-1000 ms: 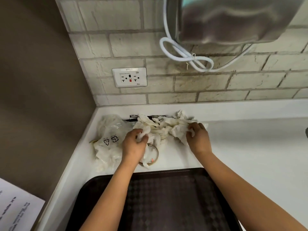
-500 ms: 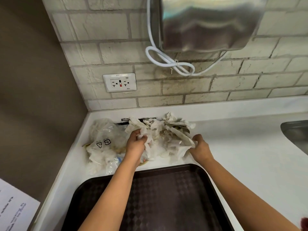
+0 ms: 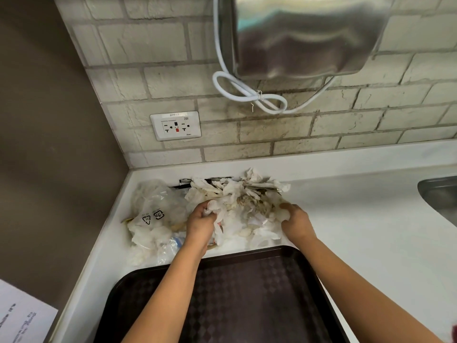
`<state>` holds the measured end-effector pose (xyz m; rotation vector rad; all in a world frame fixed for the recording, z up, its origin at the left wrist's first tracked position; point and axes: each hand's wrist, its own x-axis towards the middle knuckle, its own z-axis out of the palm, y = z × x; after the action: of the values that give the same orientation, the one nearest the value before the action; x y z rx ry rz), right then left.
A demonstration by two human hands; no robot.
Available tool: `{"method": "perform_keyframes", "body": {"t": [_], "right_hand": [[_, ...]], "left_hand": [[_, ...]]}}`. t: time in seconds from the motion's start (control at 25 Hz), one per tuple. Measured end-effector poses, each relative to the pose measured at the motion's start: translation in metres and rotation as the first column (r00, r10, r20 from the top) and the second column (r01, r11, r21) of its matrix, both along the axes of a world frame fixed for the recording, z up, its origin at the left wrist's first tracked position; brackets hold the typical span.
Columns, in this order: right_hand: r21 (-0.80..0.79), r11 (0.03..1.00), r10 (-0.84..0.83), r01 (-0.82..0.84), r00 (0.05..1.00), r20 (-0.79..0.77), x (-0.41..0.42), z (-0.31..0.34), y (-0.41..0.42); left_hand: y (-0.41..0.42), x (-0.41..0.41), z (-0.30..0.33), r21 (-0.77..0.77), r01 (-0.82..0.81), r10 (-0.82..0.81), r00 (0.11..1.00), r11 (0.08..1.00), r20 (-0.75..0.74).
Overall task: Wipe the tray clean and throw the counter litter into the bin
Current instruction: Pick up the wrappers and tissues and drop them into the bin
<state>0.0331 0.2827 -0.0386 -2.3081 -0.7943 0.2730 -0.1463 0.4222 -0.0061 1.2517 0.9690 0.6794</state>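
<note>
The heap of crumpled paper napkins (image 3: 237, 206) sits on the counter just beyond the tray (image 3: 222, 305). The left hand (image 3: 200, 226) pinches a wad; the right hand (image 3: 295, 222) curls round the heap's other edge. Between the grips loose scraps may spill; the plastic bag (image 3: 155, 209) outside the left grip could get missed.

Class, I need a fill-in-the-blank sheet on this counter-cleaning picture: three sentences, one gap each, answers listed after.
1. Both hands, the left hand and the right hand, hold crumpled ____ towels.
2. The dark tray lies ____ the person than the litter.
3. Left of the towels lies a clear ____ bag printed with recycling symbols.

Missing words: paper; nearer to; plastic
</note>
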Motion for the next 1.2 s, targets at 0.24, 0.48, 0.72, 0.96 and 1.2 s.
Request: {"method": "perform_keyframes", "body": {"t": [0.24,0.48,0.72,0.96,1.2], "right_hand": [[0.316,0.931,-0.182,0.184,0.983,-0.036,0.015,0.019,-0.022],[0.545,0.803,-0.257,0.242,0.965,-0.051,0.004,0.052,-0.063],[0.637,0.708,-0.261,0.305,0.951,-0.165,-0.035,0.073,-0.119],[0.659,0.616,-0.357,0.431,0.899,-0.254,-0.087,0.071,-0.192],[0.634,0.624,-0.412,0.456,0.882,-0.229,-0.106,0.052,-0.280]], "left_hand": [[0.003,0.002,0.006,0.025,-0.034,0.035,0.999,0.999,-0.010],[-0.019,0.007,0.048,-0.109,-0.086,0.109,0.968,0.990,0.225],[-0.079,-0.010,0.108,-0.312,0.057,0.117,0.851,0.948,0.512],[-0.169,-0.019,0.113,-0.360,0.332,-0.091,0.832,0.872,0.548],[-0.284,-0.021,0.099,-0.336,0.473,-0.275,0.824,0.814,0.495]]}}
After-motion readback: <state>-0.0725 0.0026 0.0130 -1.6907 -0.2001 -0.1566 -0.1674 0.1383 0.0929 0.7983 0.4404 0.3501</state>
